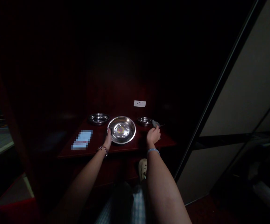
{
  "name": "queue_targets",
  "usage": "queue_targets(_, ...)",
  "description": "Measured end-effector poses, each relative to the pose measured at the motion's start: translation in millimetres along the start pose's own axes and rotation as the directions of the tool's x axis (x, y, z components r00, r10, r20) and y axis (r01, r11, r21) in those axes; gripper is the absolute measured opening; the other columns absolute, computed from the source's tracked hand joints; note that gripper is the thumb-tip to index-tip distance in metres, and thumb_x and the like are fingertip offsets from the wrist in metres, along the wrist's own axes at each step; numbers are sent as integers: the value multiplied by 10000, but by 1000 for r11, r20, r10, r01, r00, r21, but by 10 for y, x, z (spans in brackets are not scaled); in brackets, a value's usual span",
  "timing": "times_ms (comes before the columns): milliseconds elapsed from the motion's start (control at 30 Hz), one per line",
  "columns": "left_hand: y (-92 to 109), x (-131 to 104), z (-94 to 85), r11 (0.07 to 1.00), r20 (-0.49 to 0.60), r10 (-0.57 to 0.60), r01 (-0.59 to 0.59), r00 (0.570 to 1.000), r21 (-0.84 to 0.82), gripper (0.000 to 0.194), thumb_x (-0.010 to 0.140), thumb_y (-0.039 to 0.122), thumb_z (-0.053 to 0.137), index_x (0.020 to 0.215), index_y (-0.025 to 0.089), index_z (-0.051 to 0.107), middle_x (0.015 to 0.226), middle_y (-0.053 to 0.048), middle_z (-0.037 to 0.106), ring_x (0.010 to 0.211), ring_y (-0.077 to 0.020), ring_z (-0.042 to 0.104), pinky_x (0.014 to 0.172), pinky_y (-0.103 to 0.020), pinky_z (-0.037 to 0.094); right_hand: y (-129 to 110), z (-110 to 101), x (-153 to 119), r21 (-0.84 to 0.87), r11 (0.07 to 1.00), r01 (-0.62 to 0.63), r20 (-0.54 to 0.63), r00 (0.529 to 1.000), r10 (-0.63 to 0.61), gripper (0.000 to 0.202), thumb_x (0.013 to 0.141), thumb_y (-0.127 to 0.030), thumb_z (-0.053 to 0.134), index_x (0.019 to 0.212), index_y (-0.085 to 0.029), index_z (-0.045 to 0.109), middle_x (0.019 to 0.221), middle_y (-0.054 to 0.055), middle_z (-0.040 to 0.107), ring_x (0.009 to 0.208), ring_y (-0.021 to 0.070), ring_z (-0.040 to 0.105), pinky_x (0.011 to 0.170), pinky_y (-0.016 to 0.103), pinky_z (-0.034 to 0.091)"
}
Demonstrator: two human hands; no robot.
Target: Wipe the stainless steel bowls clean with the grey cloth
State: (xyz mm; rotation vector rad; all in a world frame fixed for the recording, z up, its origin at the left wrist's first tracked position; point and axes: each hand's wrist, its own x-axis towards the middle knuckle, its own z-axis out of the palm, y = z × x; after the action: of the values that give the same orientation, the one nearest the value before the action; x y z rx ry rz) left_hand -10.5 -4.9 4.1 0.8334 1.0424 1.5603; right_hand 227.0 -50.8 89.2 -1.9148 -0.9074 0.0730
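The left hand (108,139) gripped the left rim of the steel basin (121,130); the right hand (154,135) pinched a grey item (156,123) beside the small steel bowl (144,121).

Wearer: beaded bracelet (102,150), dark and light beads, on left wrist, lower centre of frame. Light-blue narrow band (154,151) on right wrist; forearms uncovered. Pale-blue checked garment (138,207) at bottom centre, blurred. Cream clog (143,169) with round dark holes, above the garment, right of centre.
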Motion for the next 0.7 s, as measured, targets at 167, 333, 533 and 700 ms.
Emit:
queue_targets(167,17,30,27,989,30,49,-45,998,-141,669,1180,569,295,1645,186,588,1713,-134,586,1638,-234,494,1348,-340,362,33,192,-118,-224,865,449,533,799,-276,518,1110,-283,405,1535,-181,683,1500,176,734,1482,316,622,1389,599,168)
queue_targets(333,-2,50,27,984,-2,81,-80,997,-161,668,1171,605,309,1589,204,642,1670,-139,632,1621,-231,517,1343,-375,377,-61,359,-145,-16,650,759,338,616,-711,728,992,-166,513,1717,-150,456,1800,174,432,1668,300,384,1411,549,200)
queue_targets(533,7,51,39,983,-28,79,-82,997,-162,638,1176,580,310,1522,200,689,1604,-136,691,1576,-233,574,1330,-392,407,-165,433,-135,98,359,928,379,299,-876,567,913,-37,630,1440,-223,727,1744,130,523,1619,282,434,1402,540,289)
queue_targets(700,40,46,58,979,-99,24,-44,995,-197,615,1181,528,296,1439,185,737,1507,-149,752,1531,-262,620,1299,-409,459,-254,411,-197,98,265,959,375,211,-903,304,1014,-121,633,1254,-194,805,1539,149,710,1577,296,506,1352,547,367)
